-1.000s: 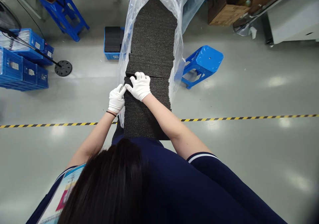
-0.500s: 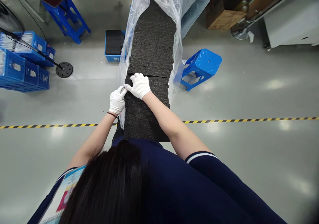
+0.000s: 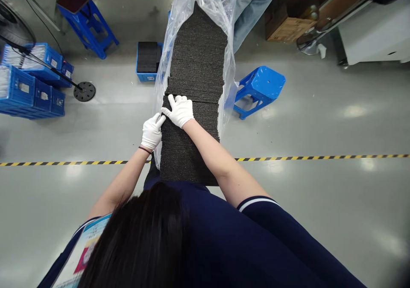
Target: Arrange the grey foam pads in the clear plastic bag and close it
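Right hand spread on black sheets; left hand at their side, grip I cannot confirm. Judged light, spongy: hold edges near left hand.

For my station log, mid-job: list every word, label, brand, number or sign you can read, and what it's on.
No text is readable.
Printed card near the person's left shoulder: too small and blurred.
White labels on the stacked blue crates: too small.
Label on the small blue box: too small.
Black sheets: none visible.
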Tool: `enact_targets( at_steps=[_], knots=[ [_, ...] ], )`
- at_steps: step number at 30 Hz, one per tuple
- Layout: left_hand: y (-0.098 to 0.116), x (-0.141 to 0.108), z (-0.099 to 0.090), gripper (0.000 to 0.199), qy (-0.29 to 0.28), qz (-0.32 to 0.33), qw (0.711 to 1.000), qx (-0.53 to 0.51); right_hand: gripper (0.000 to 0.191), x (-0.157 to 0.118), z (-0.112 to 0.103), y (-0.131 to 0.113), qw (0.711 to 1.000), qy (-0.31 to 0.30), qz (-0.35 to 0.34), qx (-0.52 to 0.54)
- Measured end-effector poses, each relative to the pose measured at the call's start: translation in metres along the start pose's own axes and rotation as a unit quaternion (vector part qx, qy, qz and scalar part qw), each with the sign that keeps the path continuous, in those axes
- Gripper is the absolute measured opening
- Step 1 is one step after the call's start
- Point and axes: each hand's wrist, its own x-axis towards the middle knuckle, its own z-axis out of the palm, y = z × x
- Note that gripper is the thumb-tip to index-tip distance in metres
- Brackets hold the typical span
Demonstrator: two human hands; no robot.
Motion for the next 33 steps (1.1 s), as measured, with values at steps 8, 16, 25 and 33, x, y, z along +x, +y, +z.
enact_targets(
  at_steps=[8, 16, 25, 33],
  knots=[
    [0.001, 0.001, -0.002, 0.052, 0.005, 0.0, 1.0, 0.01, 0.071, 0.0, -0.001, 0.001, 0.999, 0.036, -0.02, 0.015],
    [-0.002, 0.001, 0.001, 0.053, 0.009, -0.003, 1.0, 0.006, 0.071, 0.0, 0.0, 0.001, 0.999, 0.03, -0.037, 0.015],
    [-0.001, -0.001, 0.001, 0.056, 0.033, 0.009, 0.999, 0.023, 0.091, 0.032, -0.005, 0.004, 1.0, 0.022, 0.002, 0.008],
    [-0.004, -0.002, 0.005, 0.061, 0.019, -0.009, 1.0, -0.012, 0.096, 0.045, 0.001, 0.005, 0.999, 0.043, 0.017, -0.006]
  ],
)
